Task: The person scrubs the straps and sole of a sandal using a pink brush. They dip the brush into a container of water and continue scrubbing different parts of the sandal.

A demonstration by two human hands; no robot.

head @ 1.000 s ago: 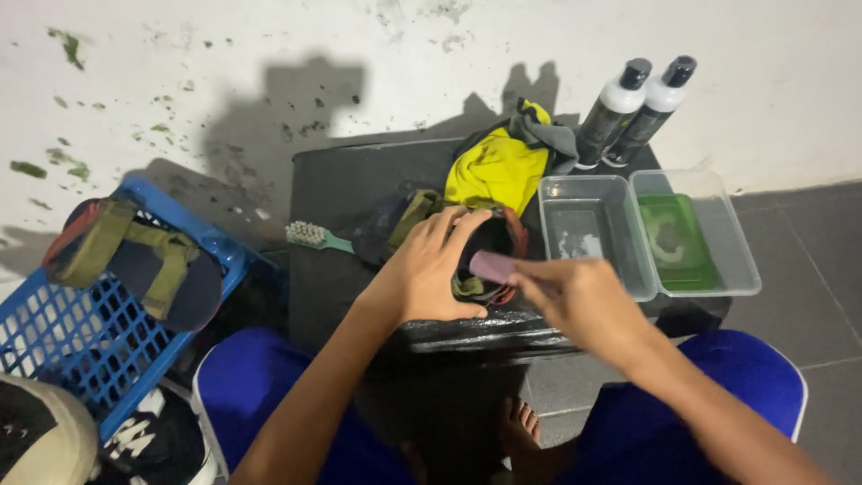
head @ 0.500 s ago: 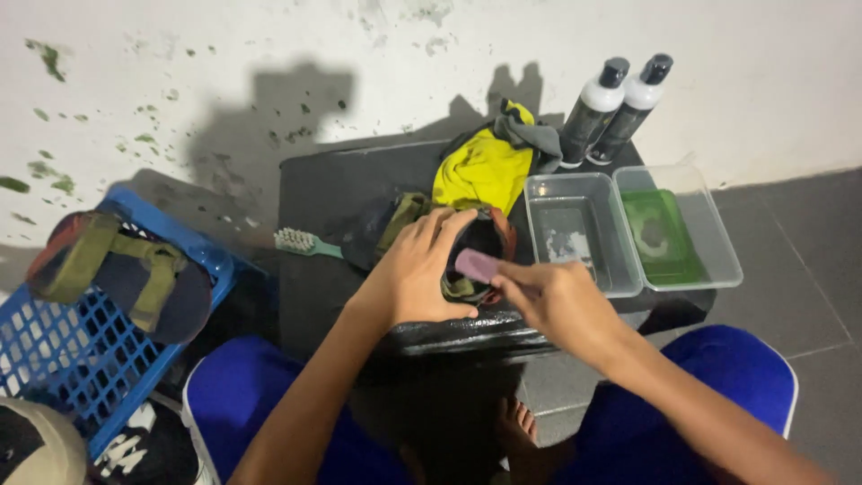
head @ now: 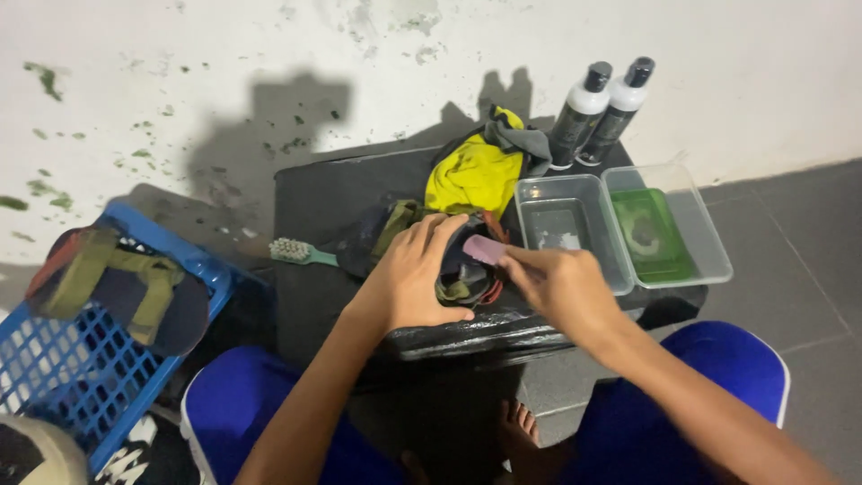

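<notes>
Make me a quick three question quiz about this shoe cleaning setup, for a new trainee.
1. True or false: the left hand rests on the dark shoe on the black table.
2. What does the right hand hold against the shoe? A) a small pink block B) a green sponge C) a spray nozzle
3. Fill in: the two bottles stand behind the two clear ____.

Key:
1. True.
2. A. The brush lies apart, on the table's left side.
3. Trays; the right one holds green liquid.
</notes>
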